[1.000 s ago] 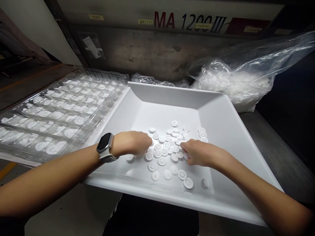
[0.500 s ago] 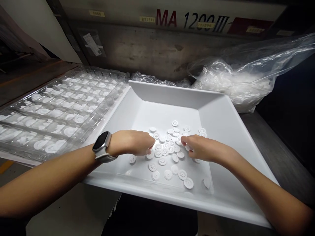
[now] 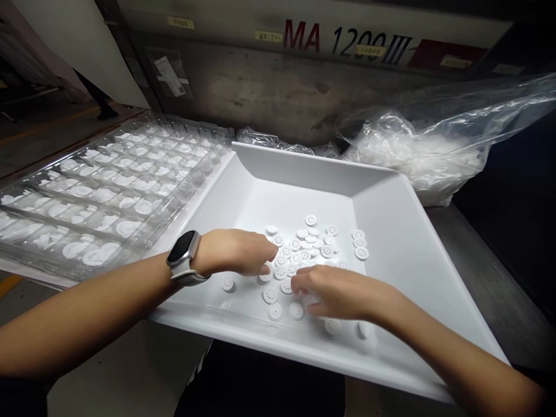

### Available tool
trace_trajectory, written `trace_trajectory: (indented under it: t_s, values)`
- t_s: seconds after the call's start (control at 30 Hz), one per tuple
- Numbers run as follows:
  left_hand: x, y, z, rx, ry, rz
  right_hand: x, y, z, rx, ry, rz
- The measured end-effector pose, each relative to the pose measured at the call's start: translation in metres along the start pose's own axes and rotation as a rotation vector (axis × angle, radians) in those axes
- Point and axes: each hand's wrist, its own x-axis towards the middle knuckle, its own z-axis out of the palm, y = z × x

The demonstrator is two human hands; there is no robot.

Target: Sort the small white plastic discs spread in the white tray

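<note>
r hand (image 3: 343, 292) nearer, fingers parted; white disc (image 3: 296, 311) just l of its thumb, flat in tray (image 3: 299, 200), round so no long axis. l hand (image 3: 237, 252) farther, fingers bent, can't tell if gripping; other discs (image 3: 292, 270) btwn both hands' fingers.

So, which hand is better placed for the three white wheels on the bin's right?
Probably the right hand: it is nearer those three white wheels, while the left hand would likely have to cross the loose wheels between.
</note>
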Motion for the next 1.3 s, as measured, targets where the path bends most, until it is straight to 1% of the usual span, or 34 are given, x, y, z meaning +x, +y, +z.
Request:
trace_trajectory:
  t_s: [0.1, 0.2, 0.4, 0.6, 0.8, 0.97, 1.17, 1.3]
  values:
    - [0.001, -0.001, 0.001, 0.002, 0.011, 0.010, 0.008, -0.013, 0.012, -0.142, -0.032, -0.007]
    - [0.002, -0.003, 0.003, 0.003, 0.019, 0.020, 0.011, -0.018, 0.018, -0.259, -0.043, 0.025]
    - [0.004, -0.004, 0.007, 0.012, 0.022, 0.015, 0.007, -0.020, 0.012, -0.381, -0.060, 0.114]
    - [0.003, -0.003, 0.002, 0.003, 0.007, 0.000, 0.007, -0.022, 0.008, -0.457, -0.055, 0.156]
    - [0.002, -0.003, 0.000, -0.009, 0.014, -0.006, 0.007, -0.015, 0.014, -0.426, -0.010, 0.115]
    - [0.001, -0.003, -0.001, -0.026, 0.017, 0.003, 0.001, -0.006, 0.016, -0.326, 0.068, 0.097]
    - [-0.001, -0.002, -0.004, -0.042, 0.018, 0.009, 0.000, -0.003, 0.016, -0.213, 0.096, 0.069]
    - [-0.003, 0.001, -0.006, -0.044, 0.013, 0.010, 0.000, -0.002, 0.012, -0.196, 0.192, 0.102]
